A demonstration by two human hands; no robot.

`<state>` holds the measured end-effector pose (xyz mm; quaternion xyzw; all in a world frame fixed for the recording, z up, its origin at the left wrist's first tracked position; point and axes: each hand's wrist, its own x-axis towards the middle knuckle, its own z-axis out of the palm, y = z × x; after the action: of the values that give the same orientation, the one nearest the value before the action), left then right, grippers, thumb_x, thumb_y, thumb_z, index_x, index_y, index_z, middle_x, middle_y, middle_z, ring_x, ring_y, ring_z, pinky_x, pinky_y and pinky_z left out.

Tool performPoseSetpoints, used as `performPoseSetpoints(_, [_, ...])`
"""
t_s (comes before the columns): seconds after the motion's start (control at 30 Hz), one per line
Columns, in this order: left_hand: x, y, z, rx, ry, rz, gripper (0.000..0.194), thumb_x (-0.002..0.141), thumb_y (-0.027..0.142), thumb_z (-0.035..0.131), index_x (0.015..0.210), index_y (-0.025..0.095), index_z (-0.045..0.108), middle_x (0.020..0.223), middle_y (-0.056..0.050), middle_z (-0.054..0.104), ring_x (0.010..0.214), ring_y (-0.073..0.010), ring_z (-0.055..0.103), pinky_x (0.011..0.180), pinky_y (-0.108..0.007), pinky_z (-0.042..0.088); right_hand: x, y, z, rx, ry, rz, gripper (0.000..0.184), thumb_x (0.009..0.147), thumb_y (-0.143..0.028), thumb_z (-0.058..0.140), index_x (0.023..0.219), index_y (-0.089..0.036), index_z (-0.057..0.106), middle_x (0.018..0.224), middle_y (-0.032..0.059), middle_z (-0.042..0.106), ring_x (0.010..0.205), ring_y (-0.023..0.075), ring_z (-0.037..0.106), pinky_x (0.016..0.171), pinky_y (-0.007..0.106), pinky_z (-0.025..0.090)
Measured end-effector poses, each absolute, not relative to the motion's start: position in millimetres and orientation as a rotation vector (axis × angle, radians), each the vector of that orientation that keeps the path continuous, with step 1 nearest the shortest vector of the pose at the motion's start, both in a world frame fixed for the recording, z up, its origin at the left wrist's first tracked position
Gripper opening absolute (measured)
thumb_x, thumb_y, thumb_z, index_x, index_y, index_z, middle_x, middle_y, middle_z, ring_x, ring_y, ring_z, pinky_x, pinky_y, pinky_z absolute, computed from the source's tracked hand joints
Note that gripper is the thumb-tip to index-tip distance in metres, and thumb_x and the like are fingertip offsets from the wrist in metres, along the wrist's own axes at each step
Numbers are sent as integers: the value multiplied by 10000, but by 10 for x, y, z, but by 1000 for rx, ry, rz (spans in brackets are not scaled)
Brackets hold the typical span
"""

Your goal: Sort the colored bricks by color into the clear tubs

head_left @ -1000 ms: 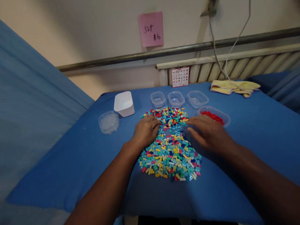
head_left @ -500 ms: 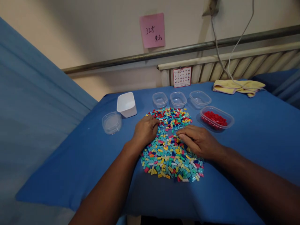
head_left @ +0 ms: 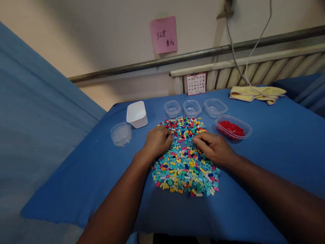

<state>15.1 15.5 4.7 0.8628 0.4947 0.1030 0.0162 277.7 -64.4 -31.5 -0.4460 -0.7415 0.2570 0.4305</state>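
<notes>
Closest to my camera, the blue tablecloth (head_left: 101, 176) ran along the bottom of my view, with both forearms reaching in over it. Beyond the table's near edge I had the heap of small coloured bricks (head_left: 182, 173), spread flat in the middle of the table, broad at the near end and narrowing between the hands.

The right hand (head_left: 212, 147) was at the heap's right side, fingers curled, thumb and index tip close together; from my end I couldn't tell whether a brick was pinched there. The left hand (head_left: 157, 140) lay against the heap's left edge, fingers bent down over the bricks, and I couldn't make out whether it gripped any.

A bit farther off, to the left, I saw what looked like stacked clear lids (head_left: 121, 134), with a white tub (head_left: 138, 122) just beyond. On the right, past the right hand, a clear container (head_left: 248, 132) held red bricks (head_left: 230, 128). Behind the heap stood a row of three clear tubs (head_left: 192, 114), and a yellow cloth (head_left: 241, 94) lay crumpled at the far right.

At the back, a printed card (head_left: 196, 84) hung by the radiator (head_left: 266, 67), below a metal pipe (head_left: 152, 62); above that, a pink note (head_left: 164, 35) was on the wall.
</notes>
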Motion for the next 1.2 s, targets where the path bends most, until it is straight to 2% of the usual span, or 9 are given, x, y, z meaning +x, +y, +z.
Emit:
performPoseSetpoints(0.1, [187,117,109,2566,1550,482,206,976,271,575,887,198,746,933,-101,731,883,-257,644,784,-367,478,2776,-621,-343,-1112,-1829,614,274,1108,-381,558,925,-241,707,792,12,718,713,190,660,689,349,511])
performPoseSetpoints(0.2, [335,16,180,2193,1396,701,251,1013,377,570,903,200,710,828,-35,685,756,-192,596,702,-309,451,2761,-605,-376,-1082,-1795,527,143,1068,-344,630,1099,-251,733,939,36,778,818,213,718,759,369,562])
performPoseSetpoints(0.3, [588,-120,192,1859,1152,743,319,995,481,625,902,186,704,785,-5,661,695,-147,557,662,-270,439,2754,-606,-387,-1016,-1789,450,245,1021,-302,698,1263,-265,710,1065,56,795,910,232,743,831,395,601])
performPoseSetpoints(0.43, [844,-180,159,1779,987,699,355,962,515,680,869,174,712,773,-7,663,683,-130,549,652,-254,427,2785,-619,-347,-976,-1751,371,222,1033,-262,675,1249,-273,721,1076,54,795,922,233,744,839,399,606])
performPoseSetpoints(0.63, [622,130,242,2059,1298,822,202,979,350,633,967,197,765,868,-23,746,783,-179,641,728,-290,465,2817,-581,-350,-1057,-1737,384,140,1047,-243,625,1127,-263,738,1010,55,781,943,251,747,858,421,591])
performPoseSetpoints(0.73, [495,208,192,2269,1381,619,191,979,281,619,942,205,790,904,-38,774,812,-206,674,751,-318,474,2805,-553,-395,-1089,-1738,446,138,1043,-243,621,1119,-255,736,966,48,762,901,241,743,810,401,584])
performPoseSetpoints(0.9, [596,93,63,2629,1411,298,238,1000,260,614,1015,224,848,1036,-103,763,1009,-281,694,813,-362,503,2802,-537,-437,-1123,-1733,473,131,1041,-251,630,1117,-257,737,974,49,768,902,238,733,777,385,575])
performPoseSetpoints(1.07, [695,17,101,2730,1330,219,279,994,224,587,1112,234,840,1064,-101,736,1065,-273,686,878,-373,529,2801,-536,-440,-1128,-1736,503,120,1042,-258,634,1101,-258,738,939,38,759,855,224,724,739,359,562])
performPoseSetpoints(1.2, [677,-19,127,2757,1293,165,252,919,174,613,1072,215,809,1048,-104,731,1030,-286,683,873,-399,533,2805,-530,-448,-1129,-1736,540,120,1048,-275,633,1102,-260,739,924,32,754,827,217,723,710,349,557])
